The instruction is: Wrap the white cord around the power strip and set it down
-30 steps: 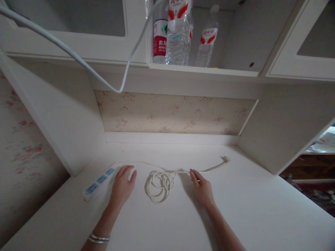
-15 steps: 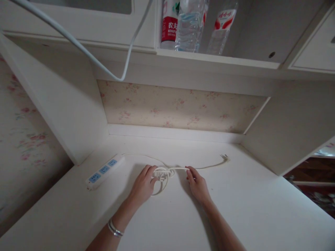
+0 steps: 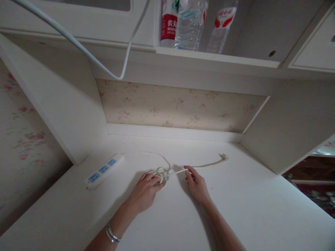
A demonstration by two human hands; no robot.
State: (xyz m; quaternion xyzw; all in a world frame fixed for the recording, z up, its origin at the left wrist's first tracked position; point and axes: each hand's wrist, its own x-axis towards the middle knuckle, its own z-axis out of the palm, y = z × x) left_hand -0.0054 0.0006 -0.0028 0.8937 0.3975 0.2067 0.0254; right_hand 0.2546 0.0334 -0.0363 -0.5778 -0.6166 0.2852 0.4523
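A white power strip (image 3: pixel 103 170) with blue socket panels lies at the left of the white desktop. Its thin white cord (image 3: pixel 163 173) runs to a loose coil in the middle, then on to the right. My left hand (image 3: pixel 146 190) is closed on the near left side of the coil, fingers partly hidden by the loops. Between thumb and fingertips, my right hand (image 3: pixel 195 183) pinches the stretch of cord leaving the coil. Beyond it, the cord ends in a plug (image 3: pixel 223 157), prongs up, lying at the back right of the desktop.
Above hangs a shelf (image 3: pixel 217 60) holding several plastic bottles (image 3: pixel 190 26). A pale cable (image 3: pixel 78 47) dangles in front of the upper left cabinet. Side panels (image 3: pixel 295 122) bound the desktop (image 3: pixel 170 223), with a floral-papered wall (image 3: pixel 178 106) behind.
My left hand has shifted slightly down and now covers the coil's near side; the loops lie more bunched together. My right hand keeps its pinch, almost unmoved.
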